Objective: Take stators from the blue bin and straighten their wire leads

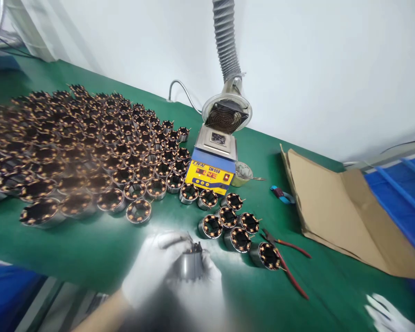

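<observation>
head view: left hand (159, 269) clasped around grey stator (191, 265), right hand (389, 313) spread open well apart

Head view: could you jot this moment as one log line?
left hand: holds stator | right hand: frame corner, blurred | nearby: red pliers, solder pot | surface: green mat

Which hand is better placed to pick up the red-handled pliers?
Probably the right hand: it is free at the lower right, on the pliers' side. The left hand already grips a stator.
</observation>
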### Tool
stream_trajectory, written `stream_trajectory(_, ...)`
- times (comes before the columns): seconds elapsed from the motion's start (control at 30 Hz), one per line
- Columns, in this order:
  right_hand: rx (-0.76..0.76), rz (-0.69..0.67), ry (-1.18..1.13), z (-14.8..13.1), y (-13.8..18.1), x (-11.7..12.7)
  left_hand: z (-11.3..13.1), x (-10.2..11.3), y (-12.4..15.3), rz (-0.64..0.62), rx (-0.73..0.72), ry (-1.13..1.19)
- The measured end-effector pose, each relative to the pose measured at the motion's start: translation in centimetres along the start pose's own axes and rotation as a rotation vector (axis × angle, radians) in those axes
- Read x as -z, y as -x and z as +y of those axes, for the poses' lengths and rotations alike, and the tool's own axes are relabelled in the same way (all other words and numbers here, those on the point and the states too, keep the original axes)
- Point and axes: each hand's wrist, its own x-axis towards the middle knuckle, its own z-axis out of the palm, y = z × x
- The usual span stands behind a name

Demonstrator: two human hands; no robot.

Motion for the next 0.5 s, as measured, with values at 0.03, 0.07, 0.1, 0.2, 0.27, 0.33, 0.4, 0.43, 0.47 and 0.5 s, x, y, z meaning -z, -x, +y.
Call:
stream_trajectory(0.03, -0.008, -0.014, 0.009, 0.0, 0.1, 0.1, -0.1, -0.1, -0.2, 0.117, 0.050, 0.059)
stream_trajectory(0.07, -0.016, -0.029, 0.017, 0.0, 0.2, 0.1, -0.2, -0.1, -0.3, 0.220, 0.080, 0.134)
stream_trajectory(0.1, -0.024, -0.044, 0.025, 0.0, 0.3, 0.1, -0.3, 0.0, -0.5, 0.307, 0.078, 0.216)
stream_trajectory(0.2, -0.062, -0.064, 0.075, -0.1, 0.5, -0.1, 0.0, 0.7, -0.7, 0.372, -0.009, 0.388)
stream_trajectory(0.27, -0.020, -0.045, 0.171, -0.2, 0.3, -0.4, 0.5, 0.9, -0.3, 0.175, 0.015, 0.389)
stream_trajectory(0.33, 0.087, -0.012, 0.314, -0.2, 0.1, -0.7, 0.9, 0.7, 0.2, -0.048, 0.085, 0.352)
stream_trajectory(0.4, 0.185, 0.009, 0.413, -0.2, 0.0, -0.7, 0.9, 0.5, 0.5, -0.067, 0.120, 0.316)
stream_trajectory(0.43, 0.209, 0.019, 0.445, -0.2, -0.1, -0.5, 0.7, 0.7, 0.4, 0.003, 0.121, 0.310)
stream_trajectory(0.47, 0.224, 0.040, 0.484, -0.2, 0.0, -0.2, 0.4, 0.9, 0.3, 0.095, 0.106, 0.308)
stream_trajectory(0.5, 0.249, 0.077, 0.549, 0.0, 0.0, 0.2, 0.1, 1.2, 0.0, 0.173, 0.081, 0.300)
